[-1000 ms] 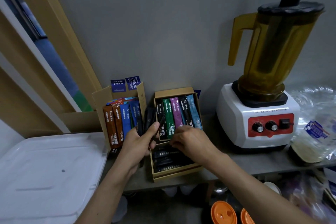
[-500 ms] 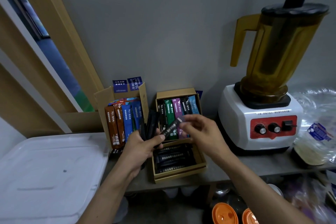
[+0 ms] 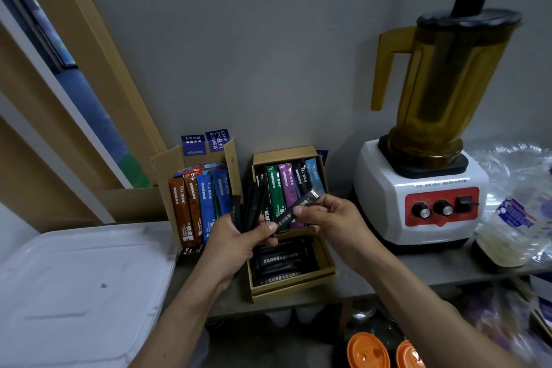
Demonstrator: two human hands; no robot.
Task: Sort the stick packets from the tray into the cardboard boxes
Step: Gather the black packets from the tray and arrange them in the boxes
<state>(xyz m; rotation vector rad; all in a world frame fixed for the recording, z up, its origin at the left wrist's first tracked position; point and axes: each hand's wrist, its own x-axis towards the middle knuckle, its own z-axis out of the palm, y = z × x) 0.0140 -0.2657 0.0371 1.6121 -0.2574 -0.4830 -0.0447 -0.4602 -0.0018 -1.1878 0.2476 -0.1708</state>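
1. Hands are both in the middle of the view, above the counter [image 3: 373,278].
2. The left hand [image 3: 234,243] is curled round a bunch of black packets [image 3: 249,210]. They poke up out of the fist like a fan.
3. The right hand [image 3: 336,224] pinches one single black packet [image 3: 300,207] between its thumb and fingers. The packet is tilted: its top end points up and to the right, and its low end sits by the left thumb. It is hard to tell if that thumb touches it.
4. That packet is up in the air over the right cardboard box [image 3: 327,260], not inside it.
5. At the back of the right cardboard box stand green, purple, black and blue packets [image 3: 276,188]. At the front, flat black packets [image 3: 280,263] lie in a pile.
6. The left cardboard box [image 3: 167,170] stands tilted by the gray wall, just beside the other box. Brown and blue packets [image 3: 194,209] stand in it.
7. The white tray [image 3: 83,284] is at the far left, and its edge is close to the left cardboard box.
8. A blender [image 3: 418,188] stands to the right of the boxes. It has a white base, a red front and a yellow jar.
9. A see-through plastic bag [image 3: 513,212] lies further right, and two orange lids [image 3: 367,351] show below the counter edge.
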